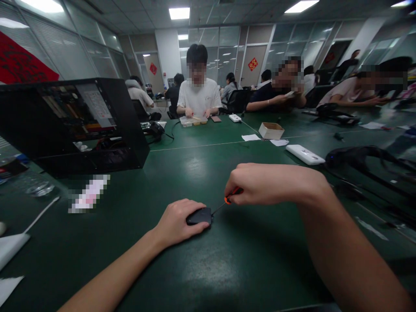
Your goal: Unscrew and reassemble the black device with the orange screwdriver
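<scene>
Head view, single frame. My left hand (177,221) lies flat-curled over a small dark device (199,215), pinning it to the green surface (208,268) near the front centre; only the device's right end shows past the fingers. My right hand (269,184) is clenched around an orange-handled screwdriver (231,197), most of the handle hidden in the fist. The thin shaft runs down and to the left from the handle, and its tip meets the right edge of the device; whether it sits in a screw head or a seam I cannot tell. Long axis of the driver: diagonal, handle high at right, tip low at left, pointing toward my left hand. The device's long axis looks roughly left to right, flat on the surface, though the covering hand makes this uncertain. Judgement on technique: keep the left palm pressing straight down so the device cannot skate, keep the fingertips behind the tip's line in case of a slip, and bring the shaft more in line with whatever it engages before adding force. Surroundings: an open black computer case (74,123) stands well apart at far left, a white power bank (304,154) lies beyond my right hand, a small cardboard box (271,130) farther back. Other people sit across the table, uninvolved.
</scene>
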The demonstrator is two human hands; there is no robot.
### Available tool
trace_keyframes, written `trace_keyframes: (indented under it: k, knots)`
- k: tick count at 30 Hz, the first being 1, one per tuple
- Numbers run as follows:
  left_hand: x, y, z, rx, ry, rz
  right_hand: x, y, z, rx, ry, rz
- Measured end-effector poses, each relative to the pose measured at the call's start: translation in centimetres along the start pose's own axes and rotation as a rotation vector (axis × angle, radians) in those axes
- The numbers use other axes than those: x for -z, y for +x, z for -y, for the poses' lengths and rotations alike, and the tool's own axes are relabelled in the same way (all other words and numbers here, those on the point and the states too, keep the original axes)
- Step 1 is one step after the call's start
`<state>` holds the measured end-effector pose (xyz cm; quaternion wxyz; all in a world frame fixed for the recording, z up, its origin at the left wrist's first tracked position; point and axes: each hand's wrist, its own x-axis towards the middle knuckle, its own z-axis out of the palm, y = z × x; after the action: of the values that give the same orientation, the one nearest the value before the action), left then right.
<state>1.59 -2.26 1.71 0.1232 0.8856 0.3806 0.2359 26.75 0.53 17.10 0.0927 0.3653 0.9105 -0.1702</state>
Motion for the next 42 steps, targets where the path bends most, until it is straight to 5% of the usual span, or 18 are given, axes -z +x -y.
trace_keyframes:
  k: [37,42]
  knots:
    - [-0.4,0.0,0.0,0.029,-0.023,-0.021,-0.1,0.9,-0.6,-0.011,0.019,-0.028]
    - [-1.3,-0.1,0.5,0.053,-0.058,-0.097,-1.2,1.7,-3.0,0.029,0.144,-0.036]
